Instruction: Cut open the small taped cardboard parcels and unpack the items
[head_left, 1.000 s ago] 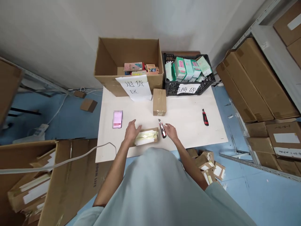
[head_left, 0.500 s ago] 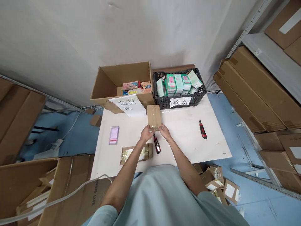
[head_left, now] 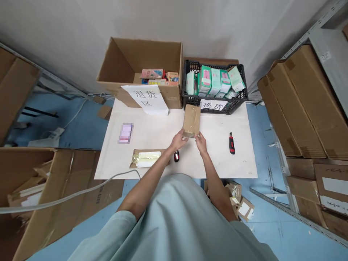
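Observation:
Between my two hands is a small taped cardboard box [head_left: 191,120], held by its near corners over the white table. My left hand [head_left: 178,140] grips the near left corner, and my right hand [head_left: 201,143] has the near right one. Just below my left hand lies a red and black box cutter [head_left: 176,156], partly hidden by my wrist. A flat brown package [head_left: 146,158] with clear tape and a white label lies under my left forearm. On the right of the table rests a second box cutter [head_left: 231,144].
An open carton [head_left: 141,54] with colourful packs and a white paper sign [head_left: 148,99] stands at the back. Beside it is a black crate [head_left: 231,105] of green and white boxes. Cartons flank the table [head_left: 217,159]; a grey cable [head_left: 81,194] crosses the left side.
The view has shifted, so the table and bins appear higher. My hands have carried the box rightward, towards the front of the black crate, and it is now slightly tilted.

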`<action>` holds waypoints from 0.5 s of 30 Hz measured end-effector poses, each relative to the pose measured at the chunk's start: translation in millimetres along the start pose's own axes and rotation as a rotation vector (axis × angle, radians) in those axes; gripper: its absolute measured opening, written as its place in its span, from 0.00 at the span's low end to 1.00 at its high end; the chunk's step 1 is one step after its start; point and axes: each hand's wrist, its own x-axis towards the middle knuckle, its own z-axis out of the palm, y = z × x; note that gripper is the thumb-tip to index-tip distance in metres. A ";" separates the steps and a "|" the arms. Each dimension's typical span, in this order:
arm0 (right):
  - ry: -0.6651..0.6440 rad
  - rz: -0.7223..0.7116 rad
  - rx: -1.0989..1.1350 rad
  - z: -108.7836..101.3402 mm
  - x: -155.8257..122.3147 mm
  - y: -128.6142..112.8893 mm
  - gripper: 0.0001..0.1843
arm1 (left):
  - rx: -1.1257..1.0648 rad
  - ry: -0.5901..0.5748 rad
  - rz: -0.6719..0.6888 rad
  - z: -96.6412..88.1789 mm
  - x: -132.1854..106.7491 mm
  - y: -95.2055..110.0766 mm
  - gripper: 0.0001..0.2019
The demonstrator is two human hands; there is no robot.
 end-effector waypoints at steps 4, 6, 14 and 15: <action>-0.010 0.096 -0.090 14.2 -22.7 15.8 0.46 | 0.044 0.018 -0.046 -10.7 -21.3 -23.9 0.39; -0.068 0.181 -0.203 26.5 -37.7 24.1 0.44 | 0.118 0.059 -0.030 -22.5 -36.5 -36.8 0.37; -0.226 0.288 -0.506 86.3 -73.9 42.2 0.31 | 0.226 0.352 0.103 -100.5 -109.5 -97.2 0.25; -0.225 0.281 -0.542 93.1 -74.1 42.2 0.30 | 0.224 0.389 0.099 -111.9 -120.2 -105.9 0.24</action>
